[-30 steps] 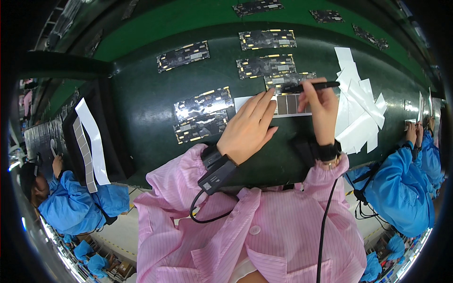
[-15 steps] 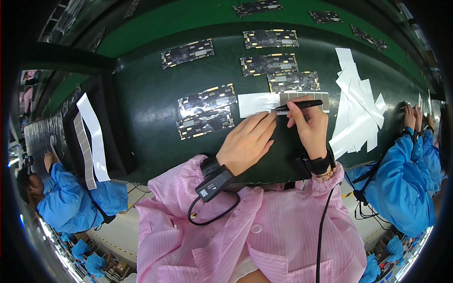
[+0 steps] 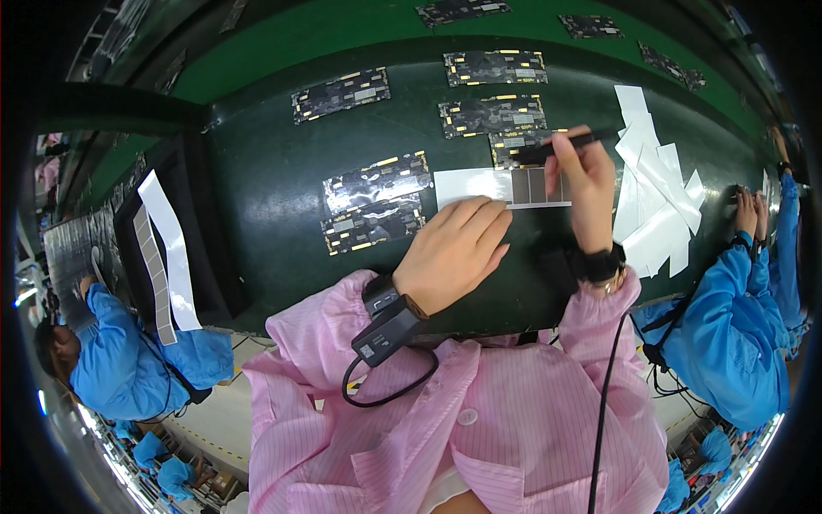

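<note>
My left hand [image 3: 452,251] lies flat on the dark green belt [image 3: 274,197], fingers together, its fingertips at the lower left corner of a white backing strip [image 3: 479,183] that carries dark grey rectangular stickers [image 3: 538,185]. My right hand [image 3: 580,184] is closed on black tweezers [image 3: 572,140], whose tip points left above the sticker strip. Two circuit boards [image 3: 374,202] lie side by side just left of my left hand. Both wrists wear black straps with cables over pink sleeves.
More circuit boards [image 3: 492,113] lie farther up the belt. A pile of empty white backing strips [image 3: 655,188] sits right of my right hand. A sticker strip [image 3: 167,248] lies on a black tray at left. People in blue work at both sides.
My left hand slid down off the sticker strip to its lower left corner. My right hand with the tweezers dipped to the strip, then lifted again.
</note>
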`<state>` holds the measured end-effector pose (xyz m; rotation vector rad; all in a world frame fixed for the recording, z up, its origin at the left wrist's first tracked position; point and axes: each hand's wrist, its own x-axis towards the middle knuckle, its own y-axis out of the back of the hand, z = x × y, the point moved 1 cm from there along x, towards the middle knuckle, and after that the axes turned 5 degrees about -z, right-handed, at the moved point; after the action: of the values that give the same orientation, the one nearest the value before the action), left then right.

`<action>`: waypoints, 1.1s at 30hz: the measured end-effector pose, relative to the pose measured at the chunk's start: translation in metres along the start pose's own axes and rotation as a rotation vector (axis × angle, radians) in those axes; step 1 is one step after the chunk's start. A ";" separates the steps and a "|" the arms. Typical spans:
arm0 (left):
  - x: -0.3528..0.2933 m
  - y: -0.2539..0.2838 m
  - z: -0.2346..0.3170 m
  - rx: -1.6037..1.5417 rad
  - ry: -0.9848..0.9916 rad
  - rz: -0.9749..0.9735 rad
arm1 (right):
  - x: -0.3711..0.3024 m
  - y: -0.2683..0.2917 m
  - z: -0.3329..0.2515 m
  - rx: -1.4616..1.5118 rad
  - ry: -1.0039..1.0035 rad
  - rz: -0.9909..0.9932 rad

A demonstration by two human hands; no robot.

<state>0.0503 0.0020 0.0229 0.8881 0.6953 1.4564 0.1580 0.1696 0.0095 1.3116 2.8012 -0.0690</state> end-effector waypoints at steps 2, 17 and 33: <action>0.011 0.004 -0.003 0.027 0.009 0.038 | 0.019 0.001 0.001 0.036 -0.009 -0.016; 0.032 -0.005 -0.021 0.092 0.026 0.098 | 0.037 -0.004 0.007 -0.045 -0.083 -0.057; 0.035 -0.008 -0.017 0.068 0.094 0.104 | 0.026 -0.001 0.001 -0.043 0.006 0.084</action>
<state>0.0414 0.0389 0.0116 0.9242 0.7815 1.5834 0.1411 0.1887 0.0068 1.4193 2.7324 -0.0021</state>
